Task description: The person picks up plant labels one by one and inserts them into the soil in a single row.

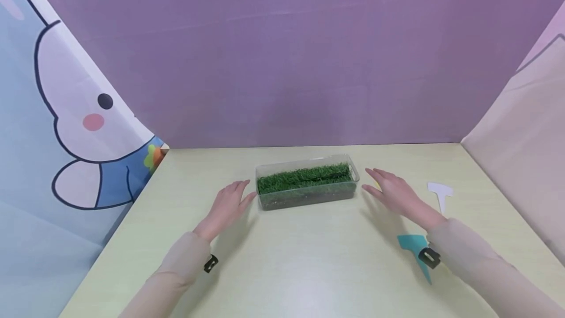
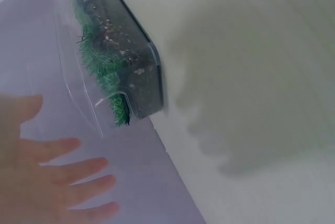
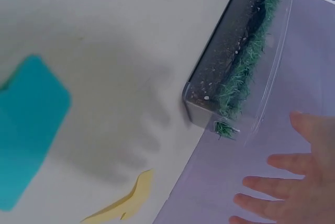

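Observation:
A clear plastic box [image 1: 309, 198] stands near the back of the table, with dark soil in its lower part and green artificial-looking grass [image 1: 304, 176] on top. My left hand [image 1: 227, 207] hovers just off the box's left end, fingers straight and spread. At the opposite end my right hand [image 1: 395, 193] is held the same way, its fingertips a little short of the wall. Both wrist views show the palms facing the box, with nothing in either left hand [image 2: 57, 171] or right hand [image 3: 293, 182].
A teal T-shaped plant label [image 1: 412, 243] lies by the right forearm, partly under the wrist strap in view. Farther right is a white T-shaped label [image 1: 440, 190]. A yellow label [image 3: 125, 200] lies near the right hand. A purple backdrop [image 1: 309, 63] rises behind the table.

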The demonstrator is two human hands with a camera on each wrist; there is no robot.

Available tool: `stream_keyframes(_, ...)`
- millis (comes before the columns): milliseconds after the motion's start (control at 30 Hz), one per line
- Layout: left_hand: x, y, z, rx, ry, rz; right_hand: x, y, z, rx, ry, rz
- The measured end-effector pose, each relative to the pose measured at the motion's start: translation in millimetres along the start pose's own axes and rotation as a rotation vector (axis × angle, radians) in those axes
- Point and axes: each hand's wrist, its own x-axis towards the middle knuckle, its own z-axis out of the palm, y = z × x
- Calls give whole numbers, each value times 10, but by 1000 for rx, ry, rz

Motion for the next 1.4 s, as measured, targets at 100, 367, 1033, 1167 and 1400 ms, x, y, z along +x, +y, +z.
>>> stream_keyframes(100, 57, 33, 0, -64, -1, -47, 84, -28, -8, 34, -16, 14)
stream_keyframes(367, 177, 100, 36, -222, 12, -139, 278, -46, 17, 103, -16, 41)
stream_keyframes(1033, 373, 150, 137, -546, 34, -306, 727, 359, 541, 499, 34, 204)
stream_keyframes(1167, 397, 128, 139, -658, 7, -365, 834, 675, 787, 731, 21, 221)
stream_keyframes(1400, 425, 71, 142, -801, -1, -429, 638, 48, 229, 827, -106, 406)
